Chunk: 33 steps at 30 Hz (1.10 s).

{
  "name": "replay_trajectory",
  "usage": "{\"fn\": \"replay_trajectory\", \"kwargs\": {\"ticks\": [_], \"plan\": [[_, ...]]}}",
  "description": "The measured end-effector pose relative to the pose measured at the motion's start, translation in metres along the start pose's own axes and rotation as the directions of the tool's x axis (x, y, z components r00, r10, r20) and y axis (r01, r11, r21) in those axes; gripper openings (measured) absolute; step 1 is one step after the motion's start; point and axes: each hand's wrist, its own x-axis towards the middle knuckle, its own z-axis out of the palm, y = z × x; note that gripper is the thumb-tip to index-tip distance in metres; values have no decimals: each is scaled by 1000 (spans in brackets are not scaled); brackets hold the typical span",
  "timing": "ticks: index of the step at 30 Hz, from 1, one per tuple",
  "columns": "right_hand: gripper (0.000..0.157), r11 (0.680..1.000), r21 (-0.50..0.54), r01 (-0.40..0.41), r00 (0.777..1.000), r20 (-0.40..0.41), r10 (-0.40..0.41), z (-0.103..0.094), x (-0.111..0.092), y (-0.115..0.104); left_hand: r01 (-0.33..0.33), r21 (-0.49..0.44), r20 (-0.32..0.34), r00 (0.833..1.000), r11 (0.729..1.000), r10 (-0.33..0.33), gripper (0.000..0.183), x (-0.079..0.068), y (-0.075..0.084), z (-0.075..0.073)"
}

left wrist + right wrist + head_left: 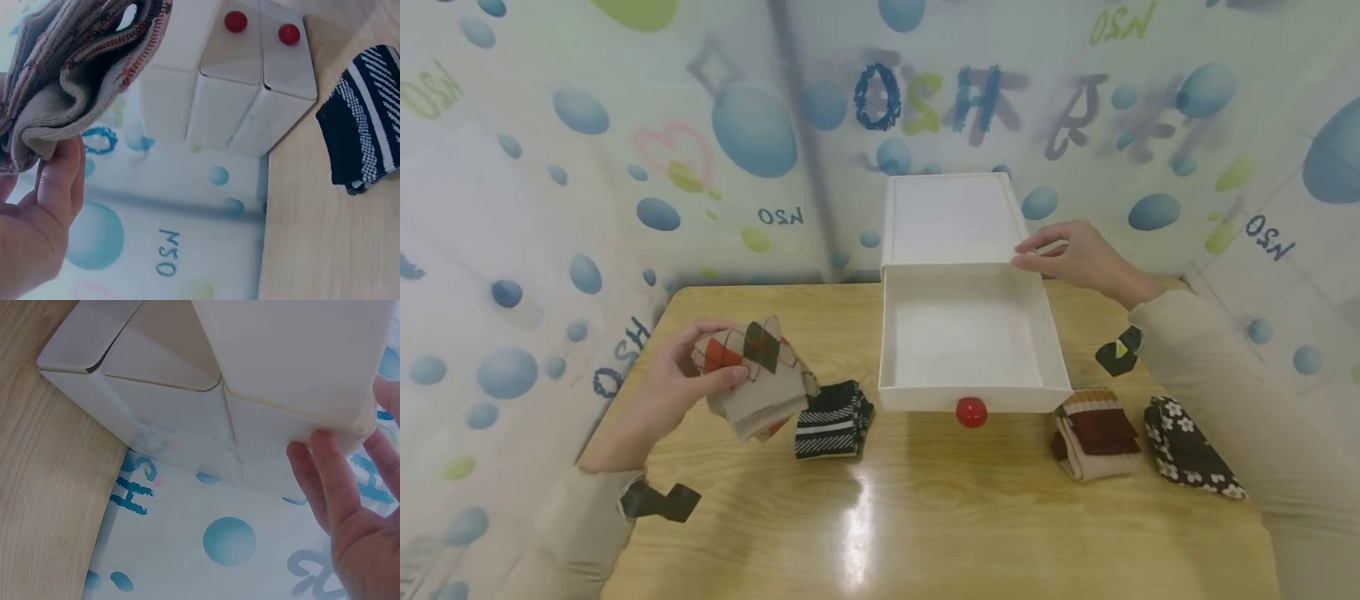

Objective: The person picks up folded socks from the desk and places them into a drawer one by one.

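Note:
My left hand (688, 379) holds a folded pair of beige argyle socks (763, 362) above the table's left side, thumb on the near face. In the left wrist view, the socks' layered folds (81, 87) rest on the fingers. A white drawer cabinet (955, 218) stands at the back, its top drawer (966, 333) pulled out with nothing inside. My right hand (1078, 258) grips the cabinet's upper right front corner. Seen from the right wrist, two fingertips (325, 440) press on its side wall.
Black-and-white striped socks (833, 421) lie left of the drawer. Maroon-and-beige socks (1097, 433) and black flowered socks (1191, 446) lie to the right. The open drawer, with its red knob (972, 412), juts over the wooden table (925, 517). Two lower drawers (287, 69) are closed.

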Motion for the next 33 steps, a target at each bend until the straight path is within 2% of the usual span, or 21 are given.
{"fn": "replay_trajectory", "kwargs": {"ticks": [11, 15, 17, 19, 23, 26, 29, 33], "plan": [[42, 1000, -10, -3, 1000, -2, 3, 1, 3, 4, 27, 115, 90, 995, 993, -37, 40, 29, 55, 15], [42, 1000, -7, -3, 1000, -2, 3, 2, 3, 5, 62, 224, 96, 992, 972, -86, 45, 38, 74, 25], [42, 1000, -10, -5, 1000, -1, 5, 2, 3, 5, 94, 233, 114, 986, 968, -123, 47, 43, 82, 31], [41, 1000, -10, -4, 1000, -1, 4, 1, 3, 4, 111, 191, 143, 980, 975, -140, 48, 50, 87, 37], [40, 1000, -7, 0, 1000, 0, 0, -1, 1, 3, 121, 66, 192, 973, 990, -132, 46, 66, 90, 51], [39, 1000, -7, -2, 1000, 1, 2, -1, 0, 3, 135, 34, 203, 969, 990, -139, 45, 79, 91, 60], [40, 1000, -8, -2, 1000, -1, 2, -1, 0, 3, 149, 60, 207, 966, 987, -158, 47, 91, 93, 67], [40, 1000, -9, 5, 1000, -2, -5, -1, 3, 3, 130, 111, 210, 966, 985, -151, 47, 106, 97, 74]]}}
